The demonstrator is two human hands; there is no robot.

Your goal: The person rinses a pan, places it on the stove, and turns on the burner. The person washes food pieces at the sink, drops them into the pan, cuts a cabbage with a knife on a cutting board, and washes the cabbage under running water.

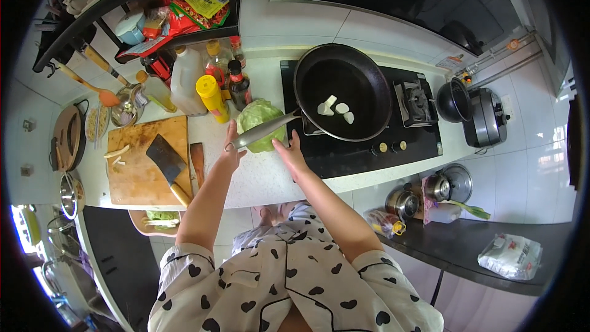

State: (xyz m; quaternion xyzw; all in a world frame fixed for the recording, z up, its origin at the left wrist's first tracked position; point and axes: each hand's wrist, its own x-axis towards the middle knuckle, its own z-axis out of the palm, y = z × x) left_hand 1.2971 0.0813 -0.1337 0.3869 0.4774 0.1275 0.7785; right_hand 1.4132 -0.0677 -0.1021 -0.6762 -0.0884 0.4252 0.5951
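Observation:
A green cabbage [260, 122] rests on the pale counter, left of the gas hob. My left hand [233, 144] is at the cabbage's left side, by the end of the pan's metal handle; whether it touches either is unclear. At the cabbage's lower right, my right hand [291, 153] has its fingers spread, close to the leaves. A black frying pan [343, 78] sits on the hob with several white pieces [342, 108] inside, its handle crossing over the cabbage. Left of my hands, a cleaver [167, 159] lies on a wooden cutting board [133, 184].
A wooden spatula [197, 161] lies beside the board. Behind stand a yellow canister [212, 97], a dark sauce bottle [239, 85] and a plastic jug [186, 83]. Right of the pan are a second burner [415, 101] and a rice cooker [488, 120]. A black shelf [184, 39] overhangs the back left.

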